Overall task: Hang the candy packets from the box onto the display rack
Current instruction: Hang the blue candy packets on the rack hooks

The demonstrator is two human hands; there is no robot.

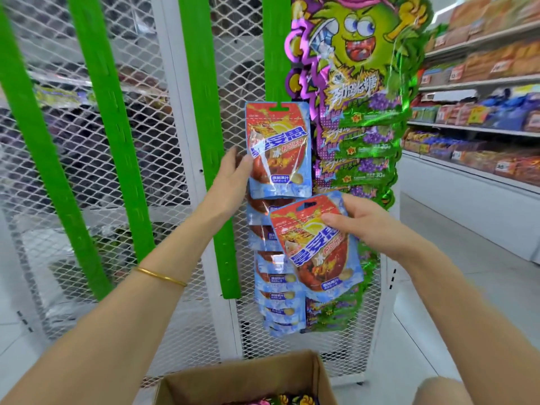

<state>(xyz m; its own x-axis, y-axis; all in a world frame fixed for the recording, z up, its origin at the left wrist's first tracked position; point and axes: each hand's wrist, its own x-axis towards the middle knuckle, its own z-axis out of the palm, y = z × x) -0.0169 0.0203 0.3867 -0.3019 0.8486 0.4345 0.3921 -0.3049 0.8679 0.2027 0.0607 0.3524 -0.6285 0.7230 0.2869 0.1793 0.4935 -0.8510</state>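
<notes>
Packet is gripped at its upper right corner by the right hand, thumb on the front, fingers curled behind. It is held off the rack, below and right of the top hung packet, overlapping the column lower down. Its long axis is tilted, top leaning left, so the hole faces up-left toward the strip. The hung packet is pinched at its left edge by the left hand and hangs upright. Bare strip is seen only above it, so the next hook is judged to lie up and left of the held hole. The packet likely has to be raised past the hung one and squared upright first. The right hand is the nearer one. Box sits open below, more stock inside.
</notes>
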